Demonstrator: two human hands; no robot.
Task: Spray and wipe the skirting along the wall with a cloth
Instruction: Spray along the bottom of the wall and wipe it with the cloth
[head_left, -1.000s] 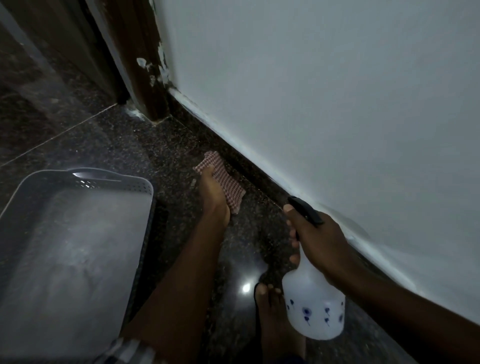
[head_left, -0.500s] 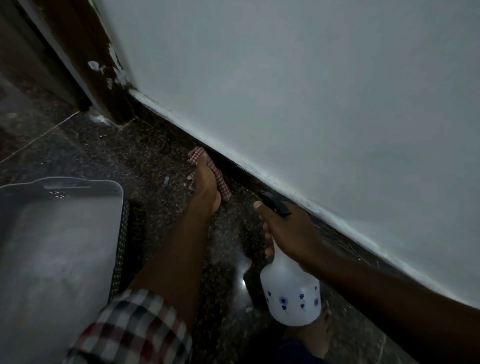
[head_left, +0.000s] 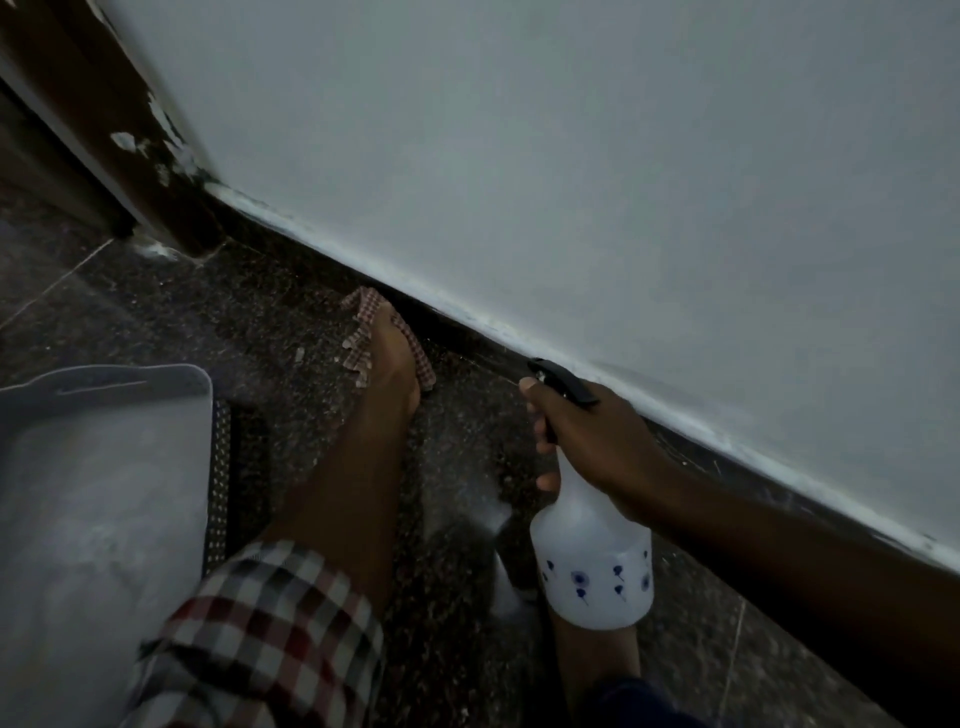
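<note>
A dark speckled skirting (head_left: 291, 260) runs along the foot of the white wall (head_left: 571, 156) from upper left to lower right. My left hand (head_left: 392, 358) presses a red-and-white checked cloth (head_left: 363, 322) against the skirting near the floor. To its right, my right hand (head_left: 592, 441) grips the neck of a white spray bottle (head_left: 592, 566) with blue flower prints and a black trigger head (head_left: 563, 382). The bottle's nozzle points toward the skirting.
A grey plastic basket (head_left: 104, 395) with a perforated side stands on the dark granite floor (head_left: 218, 322) at the left. A brown door frame (head_left: 119, 130) with chipped paint meets the wall at upper left. My bare foot (head_left: 597, 660) is under the bottle.
My left hand has slid the cloth up against the skirting and bunched it. The view has swung left and closer to the wall, so the basket sits further left in frame.
</note>
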